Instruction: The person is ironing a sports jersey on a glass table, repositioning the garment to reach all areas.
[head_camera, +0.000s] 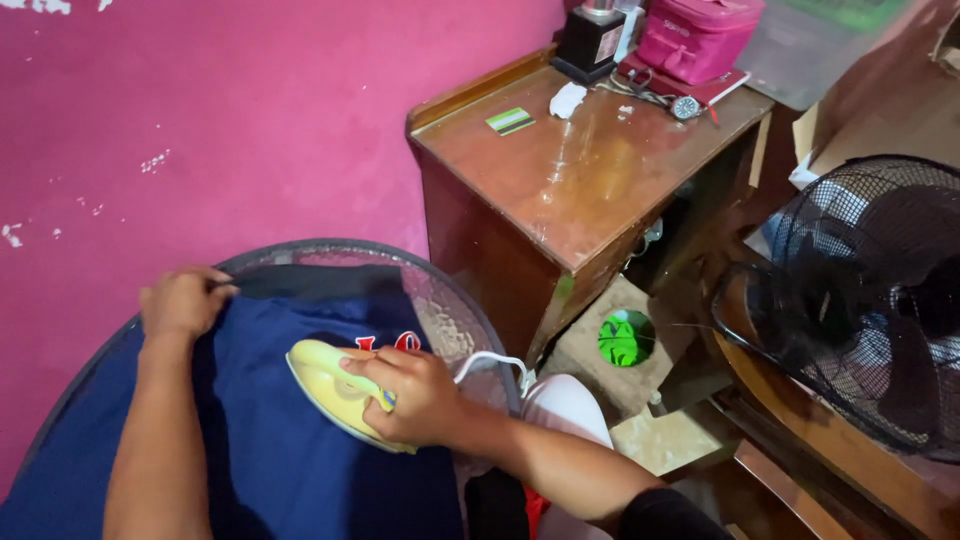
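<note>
A dark blue garment (270, 440) with red and white lettering lies spread over an ironing board (455, 320) whose patterned cover shows at the rounded end. My right hand (405, 395) grips the handle of a yellow iron (325, 385) that rests flat on the cloth. A white cord (490, 360) runs from the iron off to the right. My left hand (180, 300) presses on the far left edge of the garment, fingers curled over the fabric near the board's rim.
A brown wooden desk (580, 190) stands beyond the board, with a green card (510, 121), a pink case (695, 35) and a wristwatch (685, 106) on it. A black fan (870, 300) stands at the right. The pink wall (200, 130) is on the left.
</note>
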